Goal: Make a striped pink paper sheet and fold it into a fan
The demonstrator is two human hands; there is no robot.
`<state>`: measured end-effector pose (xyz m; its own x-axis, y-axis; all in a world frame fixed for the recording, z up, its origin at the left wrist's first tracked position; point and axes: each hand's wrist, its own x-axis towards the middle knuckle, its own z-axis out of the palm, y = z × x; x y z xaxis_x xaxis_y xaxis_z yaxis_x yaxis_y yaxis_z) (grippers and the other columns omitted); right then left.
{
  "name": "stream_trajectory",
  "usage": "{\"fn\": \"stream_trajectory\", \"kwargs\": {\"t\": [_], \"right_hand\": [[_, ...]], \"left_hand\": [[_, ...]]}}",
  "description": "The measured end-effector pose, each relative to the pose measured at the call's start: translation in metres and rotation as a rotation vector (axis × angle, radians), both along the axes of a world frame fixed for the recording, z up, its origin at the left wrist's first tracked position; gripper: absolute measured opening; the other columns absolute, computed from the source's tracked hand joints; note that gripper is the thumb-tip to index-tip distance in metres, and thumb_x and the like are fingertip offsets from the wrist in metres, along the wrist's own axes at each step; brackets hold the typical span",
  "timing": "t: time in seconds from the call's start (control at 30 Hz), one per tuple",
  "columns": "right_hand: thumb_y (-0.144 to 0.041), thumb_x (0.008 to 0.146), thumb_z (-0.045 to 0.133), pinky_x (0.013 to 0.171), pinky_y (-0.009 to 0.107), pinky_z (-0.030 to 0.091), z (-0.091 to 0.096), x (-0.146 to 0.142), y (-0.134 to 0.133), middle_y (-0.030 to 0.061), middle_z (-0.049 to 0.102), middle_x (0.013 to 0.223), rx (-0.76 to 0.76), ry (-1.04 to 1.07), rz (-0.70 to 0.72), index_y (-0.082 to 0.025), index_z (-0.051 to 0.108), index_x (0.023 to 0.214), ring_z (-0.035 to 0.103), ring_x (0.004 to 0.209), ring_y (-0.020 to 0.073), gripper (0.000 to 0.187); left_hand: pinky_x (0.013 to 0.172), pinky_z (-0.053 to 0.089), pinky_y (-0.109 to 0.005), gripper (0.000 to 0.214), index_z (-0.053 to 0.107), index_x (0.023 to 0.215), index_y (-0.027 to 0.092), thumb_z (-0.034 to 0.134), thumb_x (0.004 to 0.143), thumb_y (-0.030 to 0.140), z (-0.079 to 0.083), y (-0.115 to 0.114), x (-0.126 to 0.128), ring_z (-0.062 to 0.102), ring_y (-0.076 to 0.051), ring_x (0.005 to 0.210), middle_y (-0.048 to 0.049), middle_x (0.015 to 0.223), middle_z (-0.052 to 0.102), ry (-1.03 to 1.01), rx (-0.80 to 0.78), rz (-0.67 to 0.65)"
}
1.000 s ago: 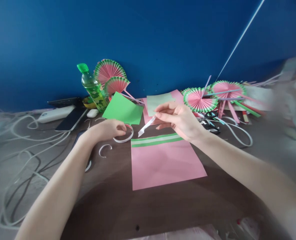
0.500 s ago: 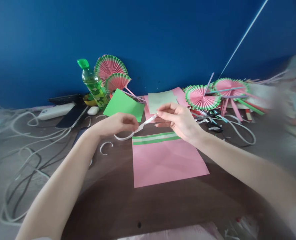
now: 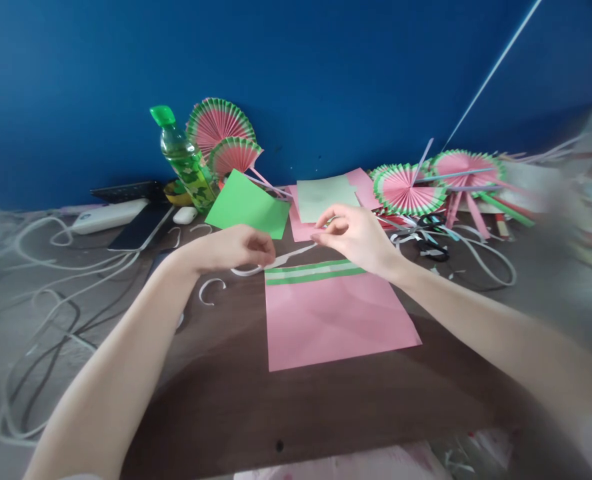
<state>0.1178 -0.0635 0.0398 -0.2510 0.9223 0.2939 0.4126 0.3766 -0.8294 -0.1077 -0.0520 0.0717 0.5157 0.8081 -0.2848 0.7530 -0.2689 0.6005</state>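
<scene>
A thin white strip of tape [image 3: 294, 253] stretches between my two hands above the far edge of the pink paper. Its left part curls out below my left hand [image 3: 241, 248], whose fingers are bent closed on it. My right hand [image 3: 356, 235] has thumb and index finger pinched at the strip's right end, the other fingers curled in. Flat on the table lies the pink paper sheet [image 3: 336, 319], with a green band [image 3: 316, 272] along its far edge and a pale stripe running down the band's middle.
Behind my left hand are a green paper sheet [image 3: 249, 203], a green-capped bottle [image 3: 181, 153] and pleated paper fans [image 3: 221, 127]. More fans [image 3: 406, 191] and black scissors [image 3: 433, 250] lie at right. Phones [image 3: 143, 223], cables [image 3: 51, 320] and a curled white scrap [image 3: 206, 292] are at left.
My right hand has turned slightly at the wrist, and the strip's right end now sits lower, just under its fingertips. My left hand has barely moved. The view has shifted slightly.
</scene>
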Motion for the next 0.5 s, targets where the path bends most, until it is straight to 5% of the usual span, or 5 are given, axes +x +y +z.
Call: {"fn": "stream_trajectory", "kwargs": {"t": [0.2, 0.5], "right_hand": [[-0.022, 0.068, 0.063, 0.055, 0.027, 0.04, 0.0001, -0.0001, -0.002, -0.0011, 0.062, 0.057, -0.041, -0.149, 0.068, -0.018, 0.056, 0.069, 0.056, 0.053, 0.0125, 0.009], [-0.02, 0.062, 0.066, 0.053, 0.024, 0.042, -0.0011, 0.0018, 0.003, 0.0004, 0.063, 0.063, -0.243, -0.08, 0.121, -0.017, 0.058, 0.069, 0.058, 0.059, 0.0127, 0.011]], "left_hand": [[0.056, 0.033, -0.023, 0.013, 0.062, 0.066, 0.017, 0.054, 0.064, 0.027, -0.0043, -0.0005, 0.0046, 0.048, -0.013, 0.058, 0.0004, 0.064, 0.059, 0.014, -0.03, -0.021], [0.058, 0.036, -0.022, 0.014, 0.064, 0.065, 0.018, 0.052, 0.064, 0.024, -0.0095, 0.0, 0.007, 0.054, -0.015, 0.064, -0.0005, 0.068, 0.063, 0.06, -0.058, -0.062]]}}
